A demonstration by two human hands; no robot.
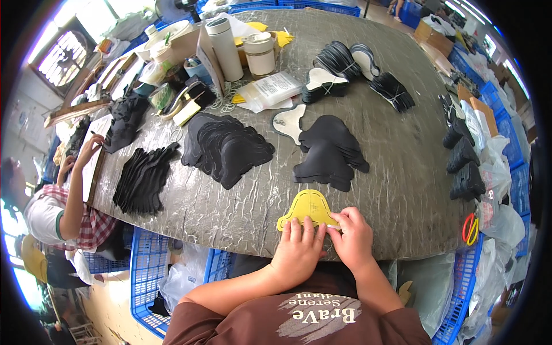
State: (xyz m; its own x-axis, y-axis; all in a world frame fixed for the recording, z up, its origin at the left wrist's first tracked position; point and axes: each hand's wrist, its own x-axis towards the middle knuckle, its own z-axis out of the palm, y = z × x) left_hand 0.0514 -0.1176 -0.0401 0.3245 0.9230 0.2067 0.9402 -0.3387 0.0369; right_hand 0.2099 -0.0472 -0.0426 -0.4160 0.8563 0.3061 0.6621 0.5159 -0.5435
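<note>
A yellow bell-shaped template with slots cut in it lies at the table's near edge. The fingers of my left hand are stretched out and rest on its lower edge. My right hand is closed at the template's right corner, thumb and fingers pinched together. A small whitish bit shows at its fingertips, too small to name. Just beyond the template are overlapping black cut pieces of a similar curved shape. A pale-faced piece lies against them. To their left spreads a fanned stack of black pieces.
Black strips lie at the left; tied bundles sit farther back. A white tumbler, a jar and a plastic packet stand or lie behind. Scissors are at the right edge. A co-worker works at left.
</note>
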